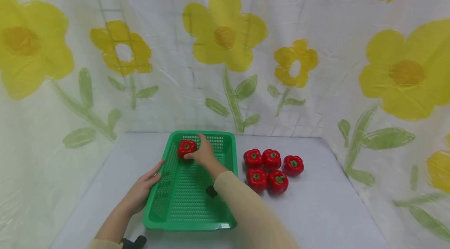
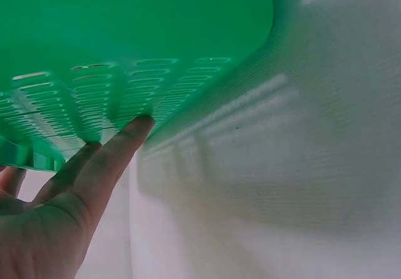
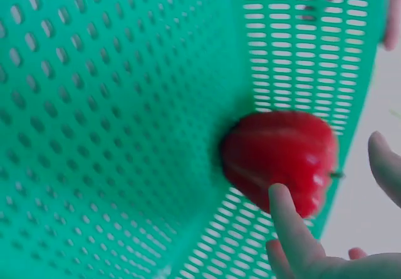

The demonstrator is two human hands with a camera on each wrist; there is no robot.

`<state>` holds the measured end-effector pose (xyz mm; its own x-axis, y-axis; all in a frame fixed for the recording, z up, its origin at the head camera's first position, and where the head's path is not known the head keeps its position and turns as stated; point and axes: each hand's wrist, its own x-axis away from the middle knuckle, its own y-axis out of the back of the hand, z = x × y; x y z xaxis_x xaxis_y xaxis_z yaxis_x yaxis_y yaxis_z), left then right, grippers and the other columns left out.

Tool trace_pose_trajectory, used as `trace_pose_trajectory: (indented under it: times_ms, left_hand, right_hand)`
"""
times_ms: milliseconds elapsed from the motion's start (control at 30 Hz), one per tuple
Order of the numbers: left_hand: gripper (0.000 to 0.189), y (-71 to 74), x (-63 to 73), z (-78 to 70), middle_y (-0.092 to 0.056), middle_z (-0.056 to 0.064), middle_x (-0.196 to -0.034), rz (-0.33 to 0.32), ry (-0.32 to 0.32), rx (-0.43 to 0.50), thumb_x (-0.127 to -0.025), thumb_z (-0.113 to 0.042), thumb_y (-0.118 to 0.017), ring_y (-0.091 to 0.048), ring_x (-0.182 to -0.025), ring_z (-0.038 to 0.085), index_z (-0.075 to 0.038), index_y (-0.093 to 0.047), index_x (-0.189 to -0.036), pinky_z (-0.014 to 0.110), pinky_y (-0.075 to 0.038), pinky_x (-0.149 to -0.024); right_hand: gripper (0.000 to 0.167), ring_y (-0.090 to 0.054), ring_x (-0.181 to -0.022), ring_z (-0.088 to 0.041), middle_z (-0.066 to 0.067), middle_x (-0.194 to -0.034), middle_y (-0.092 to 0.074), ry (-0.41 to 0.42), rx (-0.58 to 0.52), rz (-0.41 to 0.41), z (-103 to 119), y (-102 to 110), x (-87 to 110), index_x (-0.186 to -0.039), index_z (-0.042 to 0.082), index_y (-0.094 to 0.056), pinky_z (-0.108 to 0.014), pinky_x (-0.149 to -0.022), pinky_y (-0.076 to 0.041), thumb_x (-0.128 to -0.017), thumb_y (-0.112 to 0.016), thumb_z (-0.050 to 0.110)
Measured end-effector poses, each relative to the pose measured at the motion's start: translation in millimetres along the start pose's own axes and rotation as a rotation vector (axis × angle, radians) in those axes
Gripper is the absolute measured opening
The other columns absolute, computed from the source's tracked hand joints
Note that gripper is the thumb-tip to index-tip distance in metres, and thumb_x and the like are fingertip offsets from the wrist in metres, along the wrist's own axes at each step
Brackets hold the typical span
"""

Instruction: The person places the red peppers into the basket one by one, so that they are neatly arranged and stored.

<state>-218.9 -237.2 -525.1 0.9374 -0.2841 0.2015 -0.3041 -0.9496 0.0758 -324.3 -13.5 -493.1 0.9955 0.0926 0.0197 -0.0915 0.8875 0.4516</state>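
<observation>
A green plastic basket with slotted walls stands on the table. Inside, in its far left corner, sits one red bell pepper. My right hand reaches over the basket to this pepper with its fingers spread. In the right wrist view one fingertip lies against the pepper's side, while another digit stands apart from it. My left hand rests along the outside of the basket's left wall. Its straight fingers touch the slotted wall in the left wrist view.
Several red bell peppers stand in a cluster on the white table, right of the basket. A white curtain with yellow flowers hangs behind and at both sides. Dark wrist devices show at both sleeves.
</observation>
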Motion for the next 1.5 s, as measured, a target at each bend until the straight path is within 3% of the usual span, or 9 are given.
trace_pose_trajectory:
  times_ms: [200, 467, 733, 933, 1033, 1233, 1500]
  left_hand:
    - [0.056, 0.6, 2.4, 2.4, -0.006, 0.01, -0.17, -0.01, 0.013, 0.003, -0.11, -0.041, -0.037, -0.019, -0.152, 0.042, -0.034, -0.018, -0.162, 0.051, -0.047, -0.11]
    - [0.057, 1.3, 0.9, -1.1, -0.004, 0.012, -0.17, 0.007, 0.005, -0.019, -0.11, -0.042, -0.036, -0.019, -0.152, 0.042, -0.034, -0.015, -0.163, 0.047, -0.05, -0.108]
    - [0.055, -1.6, -3.8, -4.0, -0.007, 0.01, -0.17, 0.002, 0.002, 0.009, -0.11, -0.04, -0.037, -0.024, -0.15, 0.043, -0.036, -0.018, -0.162, 0.047, -0.052, -0.105]
    - [0.057, -0.4, -1.8, -2.4, -0.004, 0.011, -0.17, -0.009, 0.01, -0.011, -0.11, -0.041, -0.037, -0.014, -0.153, 0.041, -0.035, -0.017, -0.162, 0.05, -0.045, -0.112]
    - [0.057, -0.2, -0.4, -1.2, -0.004, 0.012, -0.17, -0.015, 0.028, -0.001, -0.109, -0.041, -0.038, -0.012, -0.154, 0.04, -0.034, -0.018, -0.162, 0.051, -0.042, -0.113]
    - [0.057, -1.5, -0.6, 1.5, -0.005, 0.01, -0.171, -0.022, 0.016, -0.011, -0.109, -0.042, -0.037, -0.009, -0.155, 0.04, -0.033, -0.018, -0.162, 0.052, -0.037, -0.116]
    - [0.056, 0.2, 0.5, -0.5, -0.003, 0.006, -0.171, -0.009, 0.0, -0.03, -0.11, -0.041, -0.037, -0.006, -0.155, 0.04, -0.033, -0.017, -0.163, 0.054, -0.033, -0.117]
  right_hand:
    - [0.085, -0.048, -0.138, -0.036, -0.015, -0.152, -0.049, 0.08, 0.005, 0.069, 11, 16, 13.2, -0.153, 0.015, -0.041, -0.051, -0.108, -0.049, -0.082, -0.087, 0.027]
    - [0.085, -0.048, -0.138, -0.035, -0.013, -0.153, -0.048, 0.137, -0.086, 0.102, 28, 42, 38.0, -0.154, 0.021, -0.04, -0.05, -0.107, -0.05, -0.083, -0.086, 0.029]
    - [0.076, -0.05, -0.137, -0.026, -0.004, -0.146, -0.055, 0.27, -0.216, 0.068, 36, 79, 61.5, -0.15, 0.028, -0.044, -0.04, -0.097, -0.058, -0.085, -0.084, 0.02]
    - [0.073, -0.051, -0.136, -0.019, 0.0, -0.145, -0.056, 0.369, -0.271, 0.017, 24, 96, 78.1, -0.149, 0.027, -0.044, -0.046, -0.098, -0.057, -0.087, -0.082, 0.018]
    - [0.073, -0.051, -0.137, -0.02, -0.002, -0.145, -0.056, 0.371, -0.275, -0.016, 20, 105, 90.3, -0.149, 0.024, -0.045, -0.049, -0.099, -0.056, -0.087, -0.081, 0.013]
    - [0.072, -0.049, -0.138, -0.036, -0.015, -0.145, -0.056, 0.378, -0.278, -0.082, 18, 127, 113.0, -0.149, 0.01, -0.045, -0.062, -0.101, -0.051, -0.086, -0.079, 0.003]
    - [0.073, -0.059, -0.128, -0.029, -0.002, -0.149, -0.054, 0.294, -0.188, -0.198, -21, 158, 123.8, -0.148, 0.027, -0.045, -0.052, -0.098, -0.057, -0.086, -0.083, 0.02]
